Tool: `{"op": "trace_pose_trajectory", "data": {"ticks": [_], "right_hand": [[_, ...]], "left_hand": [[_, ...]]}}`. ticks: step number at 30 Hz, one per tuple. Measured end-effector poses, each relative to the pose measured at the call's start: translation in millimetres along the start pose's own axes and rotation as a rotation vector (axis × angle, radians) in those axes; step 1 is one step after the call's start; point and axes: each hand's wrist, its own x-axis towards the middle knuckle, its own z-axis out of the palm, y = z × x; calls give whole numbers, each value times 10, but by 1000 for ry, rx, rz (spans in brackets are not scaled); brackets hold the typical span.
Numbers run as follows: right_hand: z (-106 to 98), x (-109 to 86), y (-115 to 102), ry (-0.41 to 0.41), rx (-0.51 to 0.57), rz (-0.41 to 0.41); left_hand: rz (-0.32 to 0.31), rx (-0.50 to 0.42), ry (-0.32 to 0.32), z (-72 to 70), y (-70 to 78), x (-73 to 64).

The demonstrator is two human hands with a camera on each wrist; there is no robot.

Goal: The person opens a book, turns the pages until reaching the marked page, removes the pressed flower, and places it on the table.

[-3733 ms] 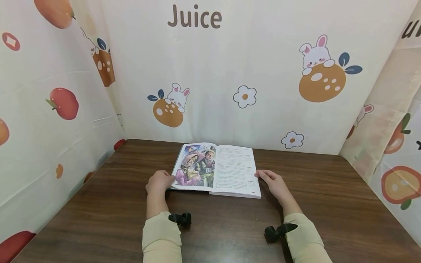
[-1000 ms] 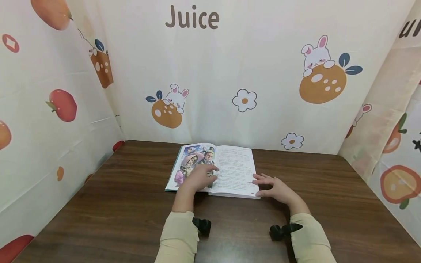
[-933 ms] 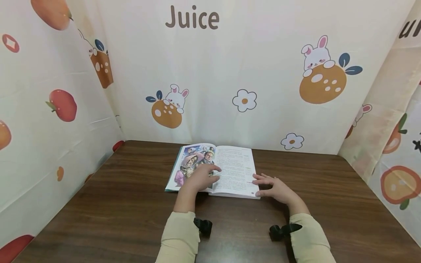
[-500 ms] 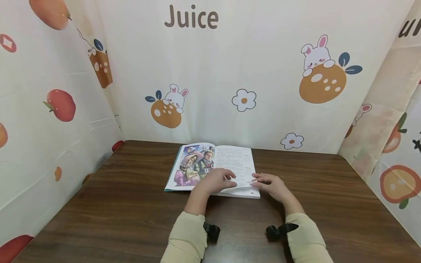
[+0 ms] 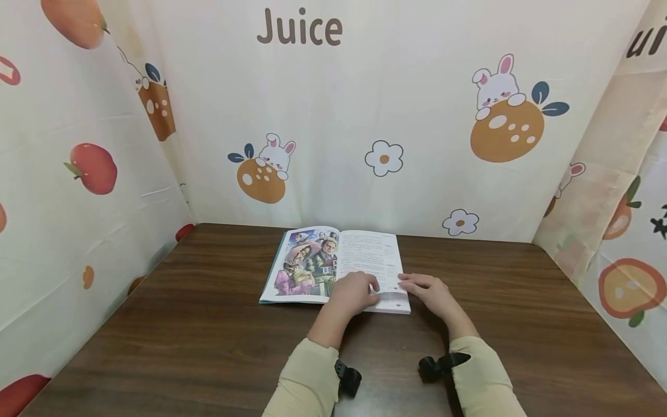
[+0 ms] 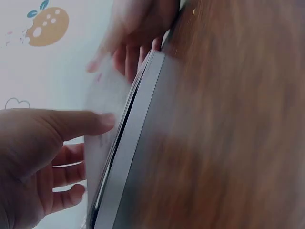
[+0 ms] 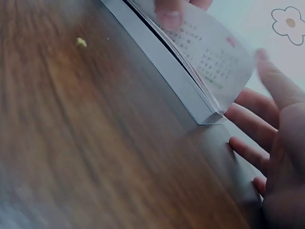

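Left hand (image 5: 353, 292) pinches one lifted page (image 7: 221, 55); right hand (image 5: 431, 293) spreads loosely at one open book (image 5: 307, 265)
The left hand covers some text; two black wrist cameras (image 5: 349, 381) sit nearer the person. The book lies near the middle of the counter's (image 5: 156, 336) far edge, spine pointing away, long axis left to right. One yellow crumb (image 7: 81, 42) lies before it; printed cloth (image 5: 333, 104) stands behind.

To me the book (image 5: 359, 252) looks smooth paper, the table (image 5: 182, 324) glossy, grained wood, the backdrop (image 5: 333, 104) creased cloth, and the sleeves (image 5: 307, 373) matt cloth
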Motion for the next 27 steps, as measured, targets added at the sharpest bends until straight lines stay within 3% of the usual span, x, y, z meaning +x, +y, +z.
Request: {"op": "trace_pose_trajectory", "data": {"ticks": [4, 8, 13, 19, 23, 27], "right_hand": [[-1, -7, 2, 37, 121, 68], [5, -26, 0, 84, 232, 79], [9, -35, -5, 86, 246, 82], [13, -23, -9, 92, 237, 85], [17, -20, -9, 89, 217, 93], [16, -21, -19, 81, 204, 108]], "left_hand": [[9, 20, 80, 27, 58, -3], [-9, 7, 190, -2, 90, -2], [-33, -40, 366, -123, 41, -26], [-34, -141, 601, -373, -102, -119], [-91, -236, 662, -530, -232, -174], [-167, -318, 658, -638, -387, -231]]}}
